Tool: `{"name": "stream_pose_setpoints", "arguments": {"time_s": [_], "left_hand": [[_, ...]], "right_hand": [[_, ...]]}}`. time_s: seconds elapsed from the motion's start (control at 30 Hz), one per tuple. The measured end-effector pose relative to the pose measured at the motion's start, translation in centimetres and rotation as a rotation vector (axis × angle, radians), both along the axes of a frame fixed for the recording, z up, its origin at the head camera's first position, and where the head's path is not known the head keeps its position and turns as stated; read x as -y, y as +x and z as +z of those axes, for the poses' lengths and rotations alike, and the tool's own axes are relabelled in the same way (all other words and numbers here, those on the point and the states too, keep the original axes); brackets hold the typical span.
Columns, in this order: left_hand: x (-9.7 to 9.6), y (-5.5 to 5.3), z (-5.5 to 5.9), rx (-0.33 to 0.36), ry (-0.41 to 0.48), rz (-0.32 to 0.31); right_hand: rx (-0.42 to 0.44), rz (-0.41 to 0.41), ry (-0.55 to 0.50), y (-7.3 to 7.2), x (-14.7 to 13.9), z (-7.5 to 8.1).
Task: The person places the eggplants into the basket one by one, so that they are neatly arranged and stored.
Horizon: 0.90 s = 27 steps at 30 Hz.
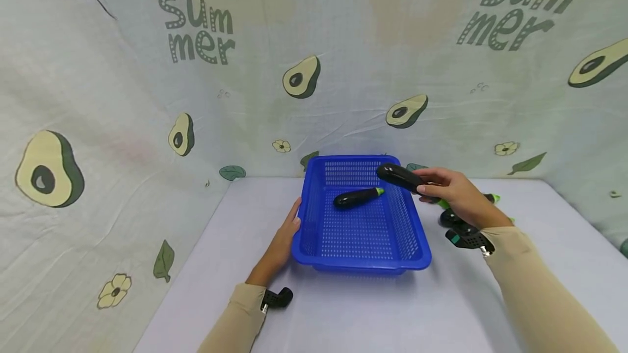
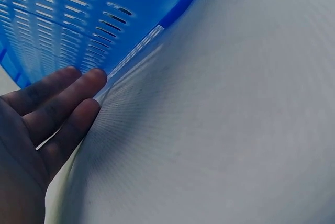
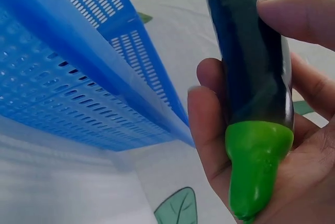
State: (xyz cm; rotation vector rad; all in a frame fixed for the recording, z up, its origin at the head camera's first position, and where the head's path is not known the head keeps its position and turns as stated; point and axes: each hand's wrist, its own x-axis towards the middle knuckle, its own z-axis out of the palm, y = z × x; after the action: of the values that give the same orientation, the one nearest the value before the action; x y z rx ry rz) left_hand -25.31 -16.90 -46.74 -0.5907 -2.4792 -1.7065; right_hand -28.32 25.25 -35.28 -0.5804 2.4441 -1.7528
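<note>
A blue perforated plastic basket (image 1: 360,266) stands on the white table with one dark eggplant (image 1: 354,199) lying in it. My right hand (image 1: 453,192) grips a second eggplant (image 1: 399,176), whose dark end overlaps the basket's right rim in the head view. In the right wrist view its bright green stem (image 3: 256,156) lies toward my palm, with thumb and fingers curled around the body. My left hand (image 1: 283,237) rests against the basket's left side. The left wrist view shows its fingers (image 2: 68,98) nearly straight, their tips at the perforated wall.
More eggplants (image 1: 448,218) lie on the table to the right, partly hidden behind my right hand and wrist. A printed cloth (image 1: 343,124) with avocados and leaves hangs behind and left of the white table (image 1: 353,315). Each wrist wears a black strapped camera (image 1: 277,298).
</note>
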Motion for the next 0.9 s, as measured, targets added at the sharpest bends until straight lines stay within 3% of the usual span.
{"name": "stream_pose_setpoints", "arguments": {"time_s": [0.13,0.63,0.9], "left_hand": [[0.1,0.0,-0.1,0.000,0.006,-0.002],[0.1,0.0,0.1,-0.003,0.006,0.002],[0.3,-0.4,0.2,0.025,0.018,-0.053]], "right_hand": [[0.023,0.021,-0.004,-0.4,0.4,0.0],[0.045,0.023,0.161,-2.0,2.2,0.6],[0.047,0.065,0.103,-2.7,3.4,0.1]]}}
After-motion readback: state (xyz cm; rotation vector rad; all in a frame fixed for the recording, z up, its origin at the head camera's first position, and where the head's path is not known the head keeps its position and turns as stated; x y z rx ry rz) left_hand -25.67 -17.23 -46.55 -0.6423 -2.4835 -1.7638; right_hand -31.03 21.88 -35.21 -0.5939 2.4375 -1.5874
